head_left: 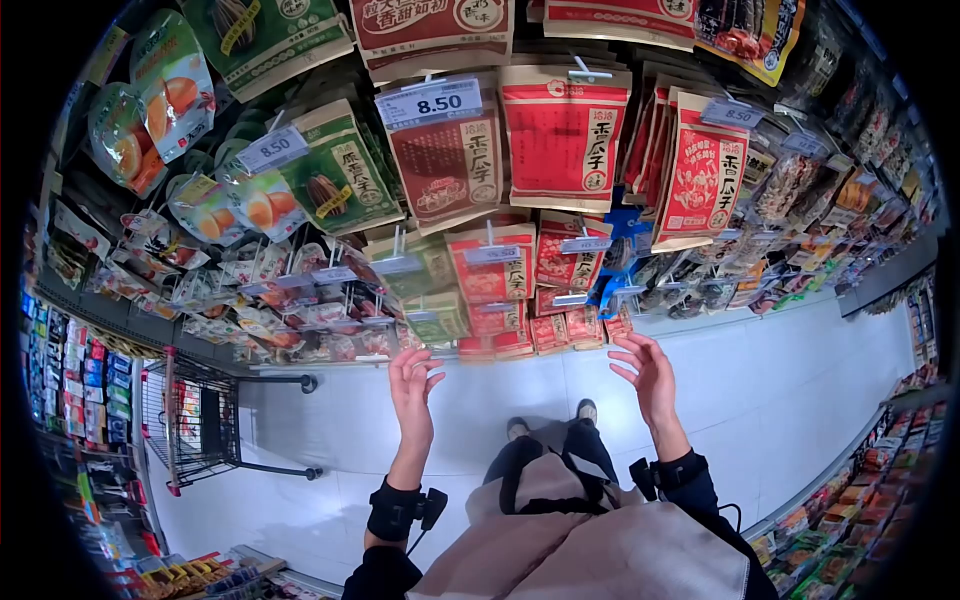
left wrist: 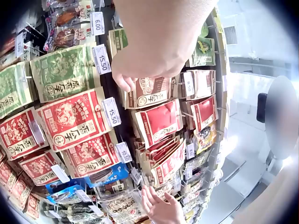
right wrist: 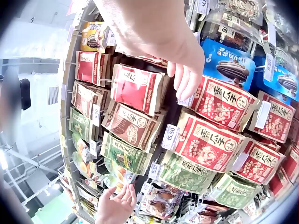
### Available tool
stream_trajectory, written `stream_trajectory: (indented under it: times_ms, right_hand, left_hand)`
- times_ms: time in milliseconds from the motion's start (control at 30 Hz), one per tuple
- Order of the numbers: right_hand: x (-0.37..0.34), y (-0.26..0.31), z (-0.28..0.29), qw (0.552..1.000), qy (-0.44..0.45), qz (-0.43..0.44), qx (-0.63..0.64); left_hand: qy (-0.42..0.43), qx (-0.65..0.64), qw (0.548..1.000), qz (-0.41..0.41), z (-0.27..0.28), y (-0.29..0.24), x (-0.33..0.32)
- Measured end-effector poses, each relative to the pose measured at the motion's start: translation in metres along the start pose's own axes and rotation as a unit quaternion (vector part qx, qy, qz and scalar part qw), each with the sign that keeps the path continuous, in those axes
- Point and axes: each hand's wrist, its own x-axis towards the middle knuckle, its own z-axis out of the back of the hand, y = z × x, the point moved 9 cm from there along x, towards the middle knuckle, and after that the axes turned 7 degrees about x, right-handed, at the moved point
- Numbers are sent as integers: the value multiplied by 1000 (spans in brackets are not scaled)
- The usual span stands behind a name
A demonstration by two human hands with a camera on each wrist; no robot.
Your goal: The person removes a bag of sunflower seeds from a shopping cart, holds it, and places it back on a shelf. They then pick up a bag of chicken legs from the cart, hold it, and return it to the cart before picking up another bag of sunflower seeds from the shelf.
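Observation:
My left hand [head_left: 412, 400] is held up before a rack of hanging snack packets, fingers relaxed and holding nothing. Level with it on the right, my right hand [head_left: 650, 380] is also raised, its fingers loosely bent around no object. Red sunflower seed bags [head_left: 565, 140] hang above and between the hands, with brown bags [head_left: 443, 160] and green bags [head_left: 340, 170] to their left. In the left wrist view, the left hand [left wrist: 154, 51] overlaps brown bags. Red bags [right wrist: 219, 105] hang close to the right hand [right wrist: 159, 37] in the right wrist view.
A shopping cart [head_left: 200, 420] stands on the pale floor [head_left: 350, 430] at the left. Price tags [head_left: 437, 103] on hooks stick out from the rack. Blue packets [right wrist: 229, 63] hang near the red bags. More stocked shelves [head_left: 860, 500] line the right side behind me.

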Motion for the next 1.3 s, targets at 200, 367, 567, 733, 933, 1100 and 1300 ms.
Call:
stream_trajectory:
  times_ms: [200, 367, 567, 733, 933, 1100, 1300]
  right_hand:
    - [-16, -1, 7, 1000, -4, 0, -1]
    - [-25, 6, 18, 1000, -2, 5, 6]
    - [-50, 20, 32, 1000, 2, 11, 16]
    - [-84, 44, 52, 1000, 5, 24, 17]
    - [-130, 49, 86, 1000, 19, 17, 18]
    - [-174, 33, 109, 999, 50, -12, 12]
    - [-210, -12, 122, 992, 85, -90, 11]
  left_hand:
    - [26, -3, 1000, 4, -25, 0, -9]
    - [34, 4, 999, -8, -34, -6, -23]
    - [30, -1, 999, -14, -42, -13, -51]
    - [17, -17, 1000, -13, -57, -17, -85]
    - [18, -22, 999, -28, -84, -26, -146]
    - [-12, -12, 1000, 2, -79, -11, -220]
    - [-90, 9, 995, 32, -42, 5, -314]
